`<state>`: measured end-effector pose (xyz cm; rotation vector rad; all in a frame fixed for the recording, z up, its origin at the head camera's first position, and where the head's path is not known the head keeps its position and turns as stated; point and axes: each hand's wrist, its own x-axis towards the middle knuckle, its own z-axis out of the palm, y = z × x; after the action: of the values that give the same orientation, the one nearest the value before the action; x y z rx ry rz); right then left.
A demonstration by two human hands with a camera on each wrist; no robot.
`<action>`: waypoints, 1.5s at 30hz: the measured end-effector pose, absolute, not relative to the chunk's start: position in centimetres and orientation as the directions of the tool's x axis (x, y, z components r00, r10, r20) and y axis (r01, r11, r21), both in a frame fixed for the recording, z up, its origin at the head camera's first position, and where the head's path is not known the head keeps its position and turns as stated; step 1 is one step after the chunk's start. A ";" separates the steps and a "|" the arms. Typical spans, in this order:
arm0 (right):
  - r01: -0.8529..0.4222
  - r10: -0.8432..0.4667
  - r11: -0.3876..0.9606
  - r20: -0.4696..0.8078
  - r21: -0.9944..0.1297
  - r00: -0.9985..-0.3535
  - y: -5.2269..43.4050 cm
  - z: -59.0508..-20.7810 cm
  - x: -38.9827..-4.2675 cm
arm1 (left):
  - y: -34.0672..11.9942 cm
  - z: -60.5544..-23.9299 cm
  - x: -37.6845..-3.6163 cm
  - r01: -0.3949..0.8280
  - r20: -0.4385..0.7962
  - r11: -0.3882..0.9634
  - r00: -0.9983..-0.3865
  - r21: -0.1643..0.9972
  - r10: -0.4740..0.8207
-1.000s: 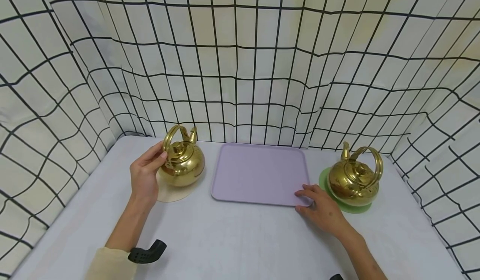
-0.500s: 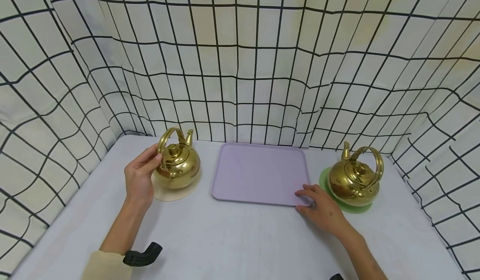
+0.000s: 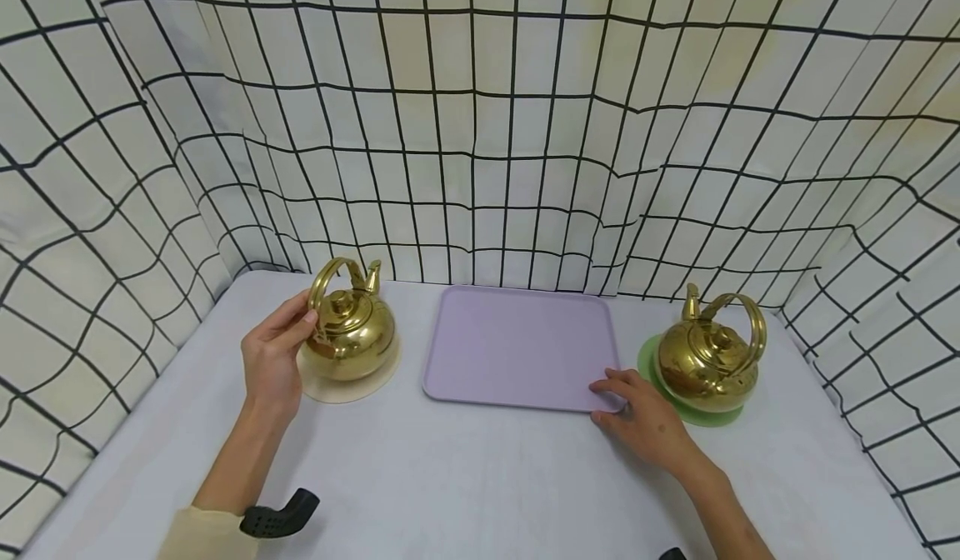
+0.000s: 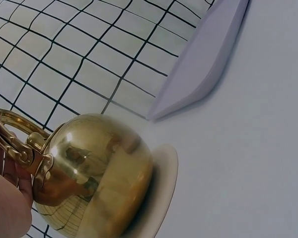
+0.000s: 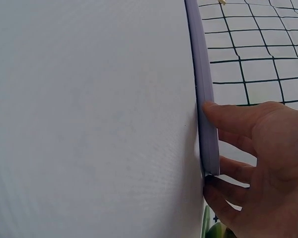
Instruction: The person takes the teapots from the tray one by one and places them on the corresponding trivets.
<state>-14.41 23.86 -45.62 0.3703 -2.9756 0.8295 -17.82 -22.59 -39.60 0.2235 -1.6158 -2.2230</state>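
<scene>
At the left in the head view, my left hand grips the handle of a brass kettle between thumb and fingers. The kettle stands over a beige round mat; the left wrist view shows its belly close against the mat, contact hard to tell. My right hand holds the front right corner of a lilac tray. Its thumb lies on the tray's front rim in the right wrist view, with the fingers around the corner.
A second brass kettle sits on a green round mat right of the tray, close to my right hand. A white cloth wall with black grid lines rises behind and at both sides of the white table.
My left hand has moved a little left and towards me, with the kettle and beige mat shifting along. The right hand and tray stay where they were.
</scene>
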 end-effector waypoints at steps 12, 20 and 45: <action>-0.242 -0.224 0.823 0.098 -0.513 -0.970 23.8 -45.5 -14.3 | -22.9 -39.7 -17.7 0.226 0.100 -0.270 -0.906 0.936 -0.412; -0.244 -0.224 0.830 0.102 -0.501 -0.969 23.8 -45.6 -14.4 | -23.0 -39.8 -17.5 0.232 0.096 -0.280 -0.900 0.932 -0.426; -0.227 -0.217 0.823 0.083 -0.521 -0.973 23.7 -45.3 -14.3 | -22.7 -40.5 -16.7 0.321 0.155 -0.303 -0.872 0.897 -0.465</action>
<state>-14.26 23.67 -45.33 0.3632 -2.9803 0.8559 -16.73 -22.73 -40.54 0.1832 -1.4677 -2.1964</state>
